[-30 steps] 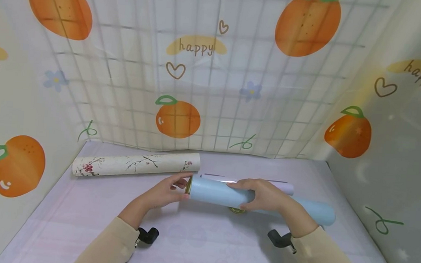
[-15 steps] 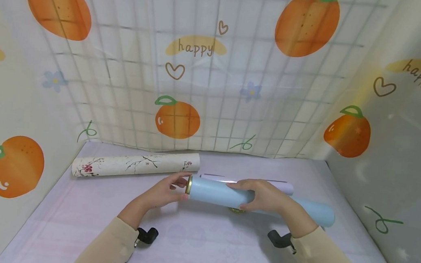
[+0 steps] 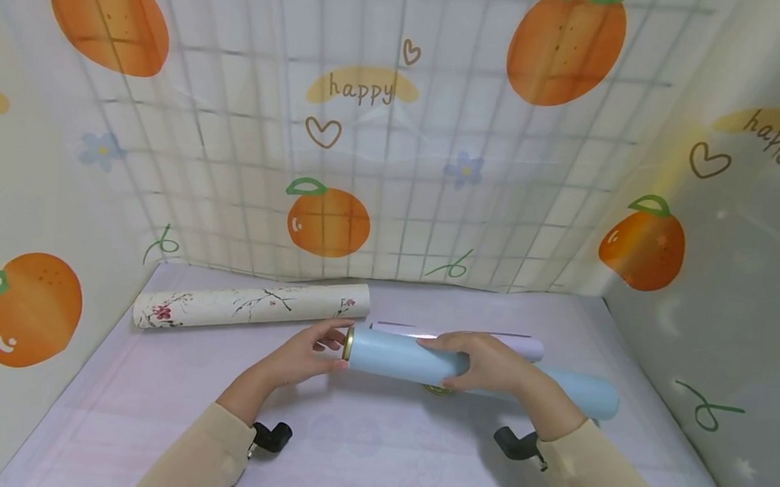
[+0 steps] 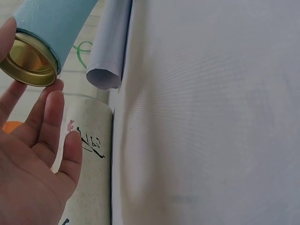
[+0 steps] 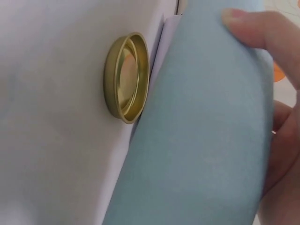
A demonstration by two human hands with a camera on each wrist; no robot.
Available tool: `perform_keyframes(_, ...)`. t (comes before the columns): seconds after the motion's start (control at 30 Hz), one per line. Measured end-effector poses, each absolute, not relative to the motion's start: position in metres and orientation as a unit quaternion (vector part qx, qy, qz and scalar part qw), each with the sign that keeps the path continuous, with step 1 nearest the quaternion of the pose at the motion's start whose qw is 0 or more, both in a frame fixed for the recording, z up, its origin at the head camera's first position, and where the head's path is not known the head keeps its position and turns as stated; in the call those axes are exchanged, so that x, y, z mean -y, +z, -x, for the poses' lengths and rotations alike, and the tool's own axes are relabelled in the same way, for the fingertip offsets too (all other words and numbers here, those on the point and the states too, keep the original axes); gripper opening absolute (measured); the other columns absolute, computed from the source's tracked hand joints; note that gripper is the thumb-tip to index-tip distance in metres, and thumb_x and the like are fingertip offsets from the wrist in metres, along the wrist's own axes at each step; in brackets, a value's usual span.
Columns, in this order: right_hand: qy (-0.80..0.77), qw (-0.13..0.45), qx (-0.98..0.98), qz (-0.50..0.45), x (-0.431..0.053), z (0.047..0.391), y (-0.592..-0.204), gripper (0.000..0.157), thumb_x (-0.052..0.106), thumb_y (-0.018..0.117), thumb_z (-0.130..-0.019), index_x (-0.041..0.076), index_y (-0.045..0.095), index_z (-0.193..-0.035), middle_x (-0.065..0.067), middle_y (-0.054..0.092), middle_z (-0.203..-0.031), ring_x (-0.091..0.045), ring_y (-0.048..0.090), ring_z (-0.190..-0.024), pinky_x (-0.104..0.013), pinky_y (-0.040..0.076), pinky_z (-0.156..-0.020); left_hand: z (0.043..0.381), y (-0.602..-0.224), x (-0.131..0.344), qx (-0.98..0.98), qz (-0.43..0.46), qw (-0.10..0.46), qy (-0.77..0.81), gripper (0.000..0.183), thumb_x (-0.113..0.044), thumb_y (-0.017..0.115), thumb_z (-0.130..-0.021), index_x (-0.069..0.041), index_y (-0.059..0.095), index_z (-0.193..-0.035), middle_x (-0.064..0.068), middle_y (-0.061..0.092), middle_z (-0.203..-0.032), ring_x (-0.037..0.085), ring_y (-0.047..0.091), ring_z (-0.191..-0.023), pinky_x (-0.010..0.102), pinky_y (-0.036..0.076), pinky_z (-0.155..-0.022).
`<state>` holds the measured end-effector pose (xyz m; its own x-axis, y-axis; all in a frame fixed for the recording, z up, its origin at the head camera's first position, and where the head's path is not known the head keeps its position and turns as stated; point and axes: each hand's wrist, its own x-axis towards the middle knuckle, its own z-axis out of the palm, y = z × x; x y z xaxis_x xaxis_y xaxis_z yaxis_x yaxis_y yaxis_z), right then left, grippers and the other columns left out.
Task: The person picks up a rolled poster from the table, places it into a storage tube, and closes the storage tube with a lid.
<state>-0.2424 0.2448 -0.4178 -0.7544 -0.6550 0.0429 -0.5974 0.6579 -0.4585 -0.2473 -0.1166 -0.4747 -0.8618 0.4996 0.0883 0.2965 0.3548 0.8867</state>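
Note:
A light blue cardboard tube (image 3: 396,353) with a gold metal cap (image 4: 29,77) on its left end is held raised and slightly slanted over the table. My right hand (image 3: 490,364) grips it round the middle, thumb on the near side. At the left end my left hand (image 3: 303,358) pinches the gold-capped rim between thumb and fingertips; its other fingers are loosely bent. Below the tube, a loose gold lid (image 5: 111,77) lies on the table with its hollow side up. Behind it, a pale purple paper roll (image 3: 524,348) is partly hidden by the tube and right hand.
At the back left lies a cream roll (image 3: 250,305) printed with plum-blossom branches. The table (image 3: 348,452) has a pale cloth. Patterned curtains (image 3: 342,150) with oranges and a grid close off the back and both sides.

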Motion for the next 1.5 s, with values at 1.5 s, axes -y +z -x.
perform_keyframes(1.5,-0.254,0.013,-0.907,0.336,-0.251,0.237,-0.426,0.071,0.034,0.087,-0.077,0.034,0.057,-0.142,0.005,0.059,-0.140,-0.025,0.059,-0.124,-0.049,0.051,-0.097,0.243,-0.471,0.108,-0.779,-0.202,0.097,0.586,0.074,-0.022,0.085,-0.082,-0.016,0.052,-0.148,0.010,0.064,-0.124,0.028,0.059,-0.108,0.036,0.051,-0.095)
